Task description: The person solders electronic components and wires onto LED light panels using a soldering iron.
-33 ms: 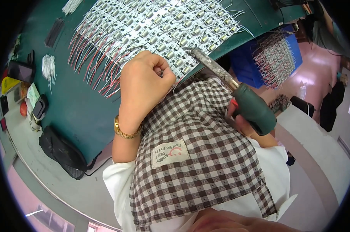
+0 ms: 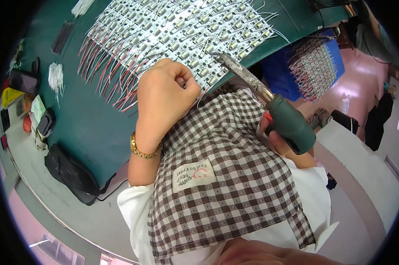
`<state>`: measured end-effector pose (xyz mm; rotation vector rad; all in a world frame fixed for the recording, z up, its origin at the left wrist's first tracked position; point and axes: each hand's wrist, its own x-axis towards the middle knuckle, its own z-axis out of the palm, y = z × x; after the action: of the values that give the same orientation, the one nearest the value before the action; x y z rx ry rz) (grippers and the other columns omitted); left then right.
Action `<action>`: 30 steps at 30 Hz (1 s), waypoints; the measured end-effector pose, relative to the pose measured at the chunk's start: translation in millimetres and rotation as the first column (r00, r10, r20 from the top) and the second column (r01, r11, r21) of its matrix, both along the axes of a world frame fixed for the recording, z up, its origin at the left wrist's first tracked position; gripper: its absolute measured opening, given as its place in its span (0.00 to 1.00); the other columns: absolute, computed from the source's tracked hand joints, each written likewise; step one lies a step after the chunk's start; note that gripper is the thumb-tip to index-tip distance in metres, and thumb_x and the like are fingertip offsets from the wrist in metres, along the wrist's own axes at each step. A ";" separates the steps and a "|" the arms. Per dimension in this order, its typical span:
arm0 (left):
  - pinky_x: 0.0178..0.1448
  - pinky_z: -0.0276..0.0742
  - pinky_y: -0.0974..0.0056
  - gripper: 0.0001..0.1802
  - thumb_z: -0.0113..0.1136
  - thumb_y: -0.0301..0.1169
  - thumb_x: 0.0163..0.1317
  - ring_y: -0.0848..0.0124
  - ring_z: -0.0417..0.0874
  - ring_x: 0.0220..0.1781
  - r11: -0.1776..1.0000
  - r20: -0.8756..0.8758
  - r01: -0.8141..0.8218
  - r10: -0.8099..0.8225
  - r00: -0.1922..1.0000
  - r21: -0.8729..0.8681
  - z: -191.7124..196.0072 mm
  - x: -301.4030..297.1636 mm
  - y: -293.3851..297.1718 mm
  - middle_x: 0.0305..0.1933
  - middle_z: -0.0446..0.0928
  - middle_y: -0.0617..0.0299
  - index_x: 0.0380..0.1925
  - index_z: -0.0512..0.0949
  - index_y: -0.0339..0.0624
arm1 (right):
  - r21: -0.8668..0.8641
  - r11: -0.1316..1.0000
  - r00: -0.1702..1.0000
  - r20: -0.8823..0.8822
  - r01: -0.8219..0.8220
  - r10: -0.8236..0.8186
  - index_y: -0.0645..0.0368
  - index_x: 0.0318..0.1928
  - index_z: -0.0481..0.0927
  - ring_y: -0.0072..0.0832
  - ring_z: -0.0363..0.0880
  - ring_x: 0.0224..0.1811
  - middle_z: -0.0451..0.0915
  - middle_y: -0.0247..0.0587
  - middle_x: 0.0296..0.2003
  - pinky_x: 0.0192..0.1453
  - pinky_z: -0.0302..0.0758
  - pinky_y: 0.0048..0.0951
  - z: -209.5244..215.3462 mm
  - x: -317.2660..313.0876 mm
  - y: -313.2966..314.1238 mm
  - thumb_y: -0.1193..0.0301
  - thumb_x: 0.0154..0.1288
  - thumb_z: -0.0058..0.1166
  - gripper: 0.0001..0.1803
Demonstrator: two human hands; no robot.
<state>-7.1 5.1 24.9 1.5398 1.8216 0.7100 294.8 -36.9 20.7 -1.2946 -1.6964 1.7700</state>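
Note:
A panel of many small white circuit boards (image 2: 164,37), each bearing a silvery cylindrical part, lies on the green tabletop. Red, white and dark wires (image 2: 109,86) fringe its left edge. At the panel's near edge, my left hand (image 2: 166,90) is closed in a pinch; what sits between the fingertips is hidden. My right hand (image 2: 276,140) grips a soldering gun (image 2: 292,123) with a dark green handle and a red trigger. Its metal barrel points up and left, and the bent tip is over the boards near the panel's right edge; whether it touches is unclear.
Bundles of white wires (image 2: 56,79) and dark wires (image 2: 61,37) lie left on the green table (image 2: 93,132). A black bag (image 2: 69,172) is at the lower left. Right of the table, a blue bin (image 2: 281,77) holds another wired panel (image 2: 314,68). Another person (image 2: 371,37) is at the upper right.

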 end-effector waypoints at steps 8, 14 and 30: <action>0.27 0.71 0.62 0.03 0.61 0.26 0.42 0.65 0.76 0.21 0.997 -0.012 -0.065 0.065 0.998 -0.043 3.8 -6.7 -4.6 0.20 0.73 0.59 0.15 0.77 0.40 | 0.175 0.984 0.996 -0.091 0.035 -0.019 0.65 0.52 0.69 0.24 0.72 0.34 0.75 0.38 0.33 0.41 0.69 0.26 5.1 -33.0 10.9 0.56 0.65 0.53 0.26; 0.27 0.71 0.69 0.04 0.65 0.23 0.49 0.73 0.75 0.22 0.989 0.151 0.090 -0.108 0.983 0.119 8.0 -28.7 -13.6 0.20 0.73 0.62 0.21 0.79 0.40 | 0.039 0.991 0.983 -0.136 0.131 -0.125 0.63 0.53 0.69 0.25 0.73 0.37 0.74 0.35 0.35 0.44 0.70 0.28 -9.4 -25.1 -0.6 0.54 0.64 0.54 0.27; 0.43 0.74 0.54 0.10 0.59 0.33 0.59 0.54 0.78 0.38 0.921 -0.693 -0.031 0.315 0.649 0.389 -41.0 -244.1 78.9 0.32 0.78 0.53 0.29 0.79 0.36 | 0.182 0.978 0.988 -0.133 0.100 -0.076 0.65 0.45 0.74 0.27 0.74 0.34 0.75 0.38 0.30 0.40 0.70 0.27 -16.4 -20.0 5.5 0.60 0.66 0.50 0.19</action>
<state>-251.2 84.0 -16.1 2.1238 2.5928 0.5252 274.8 -31.4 4.4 -1.1350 -1.6654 1.5639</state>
